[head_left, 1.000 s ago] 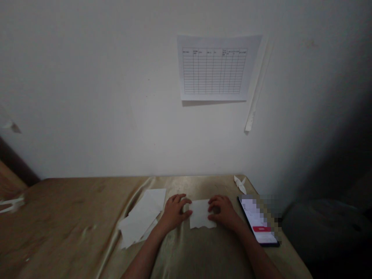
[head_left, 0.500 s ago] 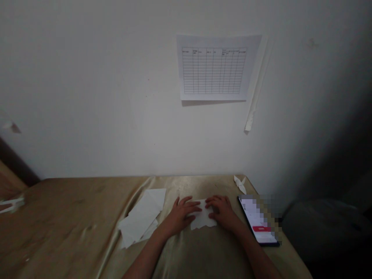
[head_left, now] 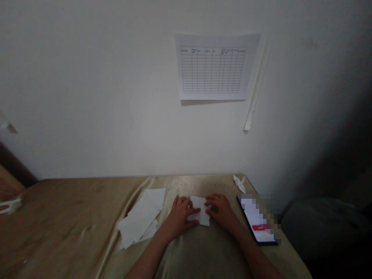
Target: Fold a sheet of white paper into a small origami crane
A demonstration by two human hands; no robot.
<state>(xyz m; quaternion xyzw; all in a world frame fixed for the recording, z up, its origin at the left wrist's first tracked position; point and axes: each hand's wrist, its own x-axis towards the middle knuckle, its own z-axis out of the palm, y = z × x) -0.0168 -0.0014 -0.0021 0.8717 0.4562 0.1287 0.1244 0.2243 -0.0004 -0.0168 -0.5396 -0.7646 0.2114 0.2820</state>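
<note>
A small piece of white paper [head_left: 201, 220] with an uneven edge lies on the cloth-covered surface between my hands. My left hand [head_left: 180, 217] holds its left side, index finger and thumb lying over the paper. On the right side, the bent fingers of my right hand [head_left: 219, 208] grip the other edge. Left of my left hand lies a loose stack of white paper sheets [head_left: 142, 217]. Beyond my right hand is a small folded white paper piece [head_left: 239, 183].
A phone [head_left: 257, 224] with its screen lit rests near the right edge of the gold-brown cloth [head_left: 78, 217]. A printed table sheet [head_left: 213, 69] is fixed to the wall behind. Another white object [head_left: 11, 205] sits at the far left, and a dark grey shape [head_left: 322, 221] is at right.
The paper between my hands has turned, its uneven bottom edge now toward the right. My left fingers have bent, with index and thumb on the paper; my right hand shifted slightly left.
</note>
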